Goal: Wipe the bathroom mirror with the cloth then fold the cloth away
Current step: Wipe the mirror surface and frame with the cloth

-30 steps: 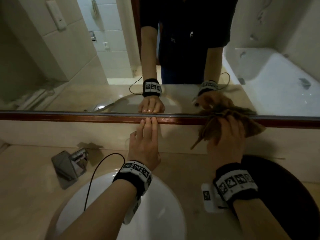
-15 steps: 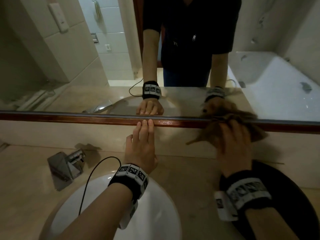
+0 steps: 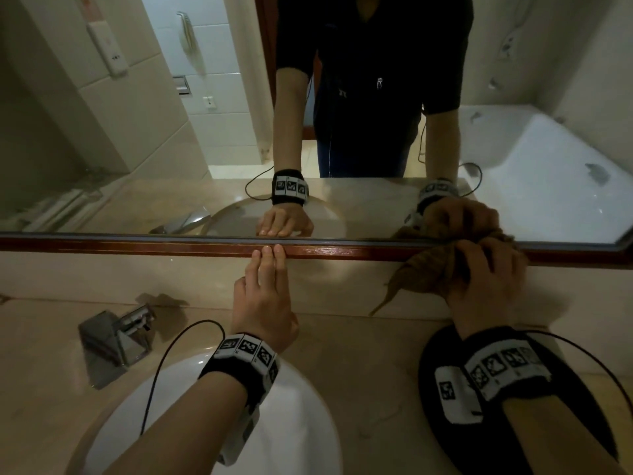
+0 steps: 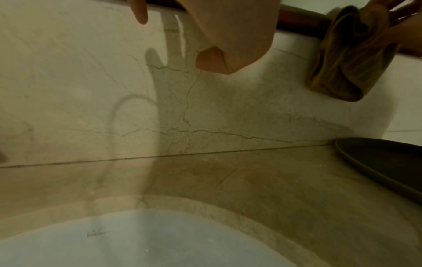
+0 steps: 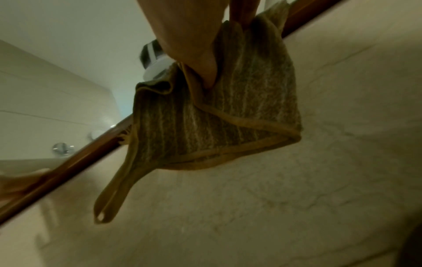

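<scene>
A wide mirror [image 3: 342, 97] with a dark wooden frame [image 3: 137, 243] runs above the marble counter. My right hand [image 3: 486, 272] grips a bunched brown striped cloth [image 3: 424, 272] and presses it on the mirror's lower edge at the right. A corner of the cloth [image 5: 217, 117] with a small loop hangs down over the backsplash. My left hand [image 3: 265, 289] lies flat with straight fingers, its fingertips [image 3: 270, 250] touching the wooden frame near the middle. The cloth [image 4: 342, 59] also shows at the upper right of the left wrist view.
A white basin [image 3: 301, 440] sits below my left arm, with a chrome tap [image 3: 113, 341] at its left. A dark round tray [image 3: 589, 423] lies on the counter [image 3: 359, 371] under my right wrist. The mirror reflects a bathtub [image 3: 548, 173] and tiled walls.
My right hand has slid the cloth rightward along the mirror's lower edge. The left hand stays resting on the frame.
</scene>
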Demonstrator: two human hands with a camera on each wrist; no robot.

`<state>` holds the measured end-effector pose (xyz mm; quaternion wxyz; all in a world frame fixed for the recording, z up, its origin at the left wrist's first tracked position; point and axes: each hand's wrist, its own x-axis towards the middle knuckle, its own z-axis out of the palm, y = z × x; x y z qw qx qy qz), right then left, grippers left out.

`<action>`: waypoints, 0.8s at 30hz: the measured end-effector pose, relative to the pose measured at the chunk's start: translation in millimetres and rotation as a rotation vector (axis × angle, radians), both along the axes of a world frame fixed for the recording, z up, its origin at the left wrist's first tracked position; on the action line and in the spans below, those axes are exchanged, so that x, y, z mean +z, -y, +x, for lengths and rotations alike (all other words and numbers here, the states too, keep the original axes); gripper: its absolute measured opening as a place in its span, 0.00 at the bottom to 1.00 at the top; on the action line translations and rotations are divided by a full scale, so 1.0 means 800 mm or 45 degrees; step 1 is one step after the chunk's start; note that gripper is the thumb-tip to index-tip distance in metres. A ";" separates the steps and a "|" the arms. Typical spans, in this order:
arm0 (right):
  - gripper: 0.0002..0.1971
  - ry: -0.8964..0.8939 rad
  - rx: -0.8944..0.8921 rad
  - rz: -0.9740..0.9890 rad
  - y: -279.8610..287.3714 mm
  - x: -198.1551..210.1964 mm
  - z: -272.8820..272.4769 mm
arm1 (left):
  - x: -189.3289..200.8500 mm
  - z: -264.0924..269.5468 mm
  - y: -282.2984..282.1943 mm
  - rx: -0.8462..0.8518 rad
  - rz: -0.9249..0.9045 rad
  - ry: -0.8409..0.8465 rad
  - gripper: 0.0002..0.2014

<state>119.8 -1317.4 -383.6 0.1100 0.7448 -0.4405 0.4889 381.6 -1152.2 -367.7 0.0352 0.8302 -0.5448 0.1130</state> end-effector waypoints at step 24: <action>0.17 -0.223 0.514 0.020 -0.134 0.003 0.342 | 0.034 0.171 -0.081 -0.292 0.007 -0.164 0.42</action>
